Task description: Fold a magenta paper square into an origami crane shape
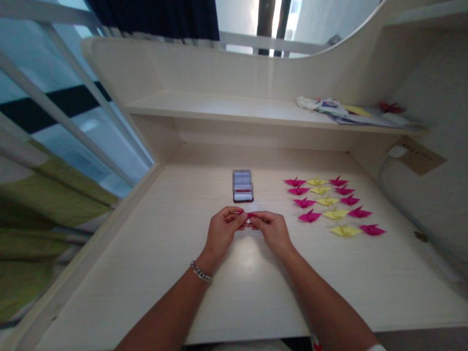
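Observation:
Between the fingertips of both hands is a small folded piece of pink paper [250, 215], mostly covered by the fingers. My left hand [224, 228], with a chain bracelet [201, 271] at its wrist, pinches the paper from the left. From the other side my right hand [272, 228] pinches it with thumb and fingers. Just beyond the hands a phone [243, 186] lies on the desk, its screen blurred. Rows of folded paper cranes stand to the right, such as a pink crane [309, 216] and a yellow crane [336, 214].
The pale desk [146, 258] has a raised shelf [219, 105] along its back, with papers [340, 111] at its right end. A cable [405, 204] runs down the right wall. Metal bed rails [69, 122] stand at the left, beside green bedding [47, 219].

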### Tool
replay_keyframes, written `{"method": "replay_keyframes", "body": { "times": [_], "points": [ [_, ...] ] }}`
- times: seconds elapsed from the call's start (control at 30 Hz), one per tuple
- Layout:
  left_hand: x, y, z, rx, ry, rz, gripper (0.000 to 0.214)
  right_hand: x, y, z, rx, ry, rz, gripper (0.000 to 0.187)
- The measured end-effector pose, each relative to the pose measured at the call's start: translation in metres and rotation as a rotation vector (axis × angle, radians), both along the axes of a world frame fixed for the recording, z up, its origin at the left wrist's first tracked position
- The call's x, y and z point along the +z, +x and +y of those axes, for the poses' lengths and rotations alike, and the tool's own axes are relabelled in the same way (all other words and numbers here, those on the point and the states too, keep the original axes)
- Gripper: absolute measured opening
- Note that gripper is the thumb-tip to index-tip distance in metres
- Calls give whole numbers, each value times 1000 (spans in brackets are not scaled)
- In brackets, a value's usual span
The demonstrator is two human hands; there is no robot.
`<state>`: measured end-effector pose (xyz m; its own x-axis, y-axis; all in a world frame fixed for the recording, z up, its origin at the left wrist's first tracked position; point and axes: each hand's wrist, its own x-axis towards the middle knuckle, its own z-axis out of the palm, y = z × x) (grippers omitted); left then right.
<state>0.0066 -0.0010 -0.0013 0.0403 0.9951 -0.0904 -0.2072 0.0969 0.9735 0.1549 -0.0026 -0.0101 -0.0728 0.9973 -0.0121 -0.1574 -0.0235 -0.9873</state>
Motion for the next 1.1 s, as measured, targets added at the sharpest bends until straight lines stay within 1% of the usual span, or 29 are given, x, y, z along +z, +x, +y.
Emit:
{"method": "replay_keyframes", "body": {
  "times": [0.17, 0.33, 0.47, 0.57, 0.7, 0.77, 0.87, 0.97, 1.03, 1.1],
  "points": [
    [0, -1, 1, -28, 4, 0, 35, 1, 1, 0, -7, 5, -37, 25],
    [1, -3, 0, -60, -4, -39, 32, 1, 4, 0, -24, 68, -111, 22],
    [0, -6, 1, -99, -43, -82, 29, 3, 6, -2, -36, 217, -250, 18],
    [-3, -7, 2, -117, -70, -92, 24, 6, 7, -4, 2, 344, -335, 18],
    [-5, -6, 3, -96, -33, -47, 22, 12, 10, -6, 50, 395, -373, 21],
    [-4, -5, 3, -77, 10, -3, 23, 13, 11, -6, 51, 394, -351, 22],
    [-1, -4, 2, -55, 62, 37, 25, 11, 13, -3, 1, 345, -229, 23],
    [2, -3, 0, -55, 90, 47, 26, 5, 14, 3, -61, 195, -106, 26],
    [3, -2, 0, -68, 102, 61, 28, 2, 15, 6, -66, 106, -91, 28],
    [5, -3, -1, -76, 116, 83, 29, 0, 16, 7, -52, 58, -81, 29]
  ]
}}
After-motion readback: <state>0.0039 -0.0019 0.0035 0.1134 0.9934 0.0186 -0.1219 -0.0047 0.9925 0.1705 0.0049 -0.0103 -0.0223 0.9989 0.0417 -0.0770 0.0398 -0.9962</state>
